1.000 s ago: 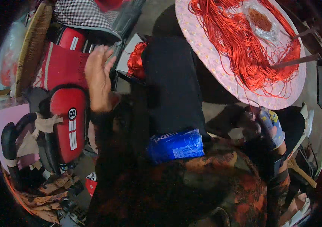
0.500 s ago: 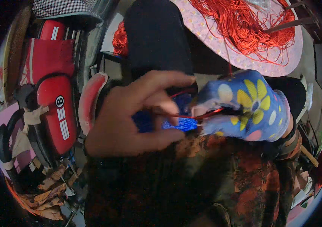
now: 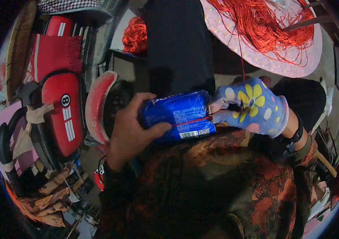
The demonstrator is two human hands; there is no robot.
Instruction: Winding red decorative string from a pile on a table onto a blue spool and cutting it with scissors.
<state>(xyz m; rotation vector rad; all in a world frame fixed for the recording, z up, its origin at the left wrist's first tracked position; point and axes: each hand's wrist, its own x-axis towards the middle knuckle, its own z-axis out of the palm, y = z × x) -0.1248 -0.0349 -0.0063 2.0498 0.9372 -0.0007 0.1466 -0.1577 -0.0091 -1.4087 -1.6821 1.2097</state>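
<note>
A blue can (image 3: pixel 177 109) with pale print and a barcode lies on its side above my lap. My bare left hand (image 3: pixel 135 127) is closed around its left end, thumb pressed on the front; its other fingers are mostly hidden behind. Along the can's front a thin red cord (image 3: pixel 191 120) runs from my left thumb to the right end. There, my right hand (image 3: pixel 251 105), in a blue flowered glove, pinches the cord between thumb and fingertips. From above that hand, a red strand rises to a tangle of red cord (image 3: pixel 265 34) on a pink round tabletop (image 3: pixel 297 65).
In a white box (image 3: pixel 118 34) at the upper left sits a red cord bundle (image 3: pixel 135 36). Red padded seats (image 3: pixel 60 115) with black bars stand at left, a red cloth (image 3: pixel 54 55) draped over one. A red curved rim (image 3: pixel 97 107) stands close beside my left hand.
My left hand has moved left and down from beside my right fingertips and now wraps the blue can, whose front is uncovered. The right hand keeps its pinch, nearly in place.
</note>
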